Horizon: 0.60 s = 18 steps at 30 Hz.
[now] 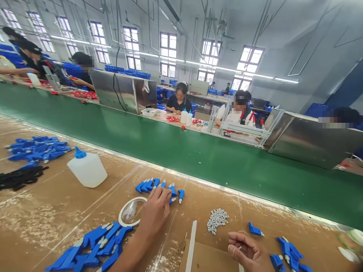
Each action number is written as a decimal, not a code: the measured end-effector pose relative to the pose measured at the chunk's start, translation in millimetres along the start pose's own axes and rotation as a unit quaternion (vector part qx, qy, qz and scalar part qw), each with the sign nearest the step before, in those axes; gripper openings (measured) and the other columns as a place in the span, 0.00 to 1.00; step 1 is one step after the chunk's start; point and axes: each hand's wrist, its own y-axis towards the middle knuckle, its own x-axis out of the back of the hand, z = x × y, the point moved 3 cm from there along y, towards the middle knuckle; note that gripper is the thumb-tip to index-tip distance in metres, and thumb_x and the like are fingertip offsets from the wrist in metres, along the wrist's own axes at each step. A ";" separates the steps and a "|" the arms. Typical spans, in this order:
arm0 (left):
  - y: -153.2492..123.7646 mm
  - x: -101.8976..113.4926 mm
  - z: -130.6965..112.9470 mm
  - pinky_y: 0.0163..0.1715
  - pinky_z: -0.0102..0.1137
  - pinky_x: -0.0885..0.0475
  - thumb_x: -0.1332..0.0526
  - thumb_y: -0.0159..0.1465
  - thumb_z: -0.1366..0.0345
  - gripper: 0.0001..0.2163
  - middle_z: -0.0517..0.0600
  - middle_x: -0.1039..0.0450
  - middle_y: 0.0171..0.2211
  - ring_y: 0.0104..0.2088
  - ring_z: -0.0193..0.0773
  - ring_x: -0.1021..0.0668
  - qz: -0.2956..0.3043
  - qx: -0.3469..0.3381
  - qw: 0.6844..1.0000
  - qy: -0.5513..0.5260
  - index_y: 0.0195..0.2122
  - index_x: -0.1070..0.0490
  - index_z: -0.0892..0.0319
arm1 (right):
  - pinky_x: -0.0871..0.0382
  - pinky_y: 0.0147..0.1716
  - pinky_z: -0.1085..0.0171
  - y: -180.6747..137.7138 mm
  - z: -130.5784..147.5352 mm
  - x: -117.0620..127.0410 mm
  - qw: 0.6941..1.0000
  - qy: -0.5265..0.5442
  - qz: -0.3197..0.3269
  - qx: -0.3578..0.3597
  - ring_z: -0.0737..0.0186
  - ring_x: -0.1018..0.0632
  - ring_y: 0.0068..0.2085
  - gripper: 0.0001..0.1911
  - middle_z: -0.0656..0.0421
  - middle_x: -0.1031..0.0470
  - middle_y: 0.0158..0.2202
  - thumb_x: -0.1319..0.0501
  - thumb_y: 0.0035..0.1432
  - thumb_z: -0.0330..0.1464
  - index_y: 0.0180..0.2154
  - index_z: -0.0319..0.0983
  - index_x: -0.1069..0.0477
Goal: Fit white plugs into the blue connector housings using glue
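Observation:
My left hand [159, 206] reaches over a row of small blue plastic parts [147, 185] with whitish tips. Its fingers are pressed together at one of these parts, and the fingertips are partly hidden. Beside that hand lies a white ring like a tape roll [121, 216], with clear plastic inside it. My right hand [249, 251] hovers at the lower right, thumb and forefinger apart, nothing visible between them. Near it are a pile of small grey pieces [217, 220] and a single blue part [255, 229]. A brown board with a white strip [191, 245] lies between the hands.
More blue parts [93, 247] lie at lower left, others [290, 253] at lower right. A white bottle with blue cap [87, 170] stands left, near black strips [21, 177]. Beyond the table edge runs a green conveyor belt [170, 141], with several people seated across it.

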 end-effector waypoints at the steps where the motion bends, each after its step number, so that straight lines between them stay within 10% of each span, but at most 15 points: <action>1: -1.4 0.9 -7.6 0.39 0.35 0.27 0.48 0.69 0.70 0.10 0.51 0.24 0.33 0.37 0.44 0.22 -0.020 -0.021 0.999 -0.028 0.37 0.27 0.55 | 0.23 0.36 0.57 4.5 4.3 15.4 0.997 -0.062 -0.025 0.026 0.50 0.20 0.35 0.20 0.54 0.18 0.32 0.27 0.44 0.51 0.33 0.43 0.16; 6: -19.3 -5.8 -55.6 0.33 0.30 0.29 0.47 0.70 0.70 0.09 0.48 0.27 0.31 0.33 0.39 0.23 -0.002 -0.113 0.981 -0.156 0.36 0.28 0.55 | 0.26 0.39 0.52 29.8 21.8 86.0 0.917 -0.374 -0.096 0.097 0.48 0.21 0.37 0.14 0.52 0.20 0.35 0.41 0.59 0.38 0.41 0.43 0.18; 12: -45.6 -18.7 -87.4 0.32 0.29 0.30 0.47 0.68 0.72 0.10 0.50 0.26 0.32 0.33 0.38 0.24 0.086 -0.154 0.957 -0.230 0.35 0.27 0.55 | 0.31 0.44 0.52 42.2 13.8 74.8 0.867 -0.490 -0.009 0.091 0.45 0.24 0.43 0.17 0.51 0.21 0.38 0.39 0.44 0.19 0.33 0.41 0.18; 18: -48.4 -29.3 -86.8 0.35 0.31 0.29 0.43 0.69 0.60 0.10 0.52 0.24 0.35 0.35 0.39 0.23 0.228 0.038 0.858 -0.458 0.39 0.23 0.56 | 0.29 0.45 0.51 34.6 20.3 58.9 0.866 -0.492 0.028 0.088 0.44 0.22 0.42 0.13 0.47 0.20 0.39 0.44 0.60 0.28 0.40 0.38 0.21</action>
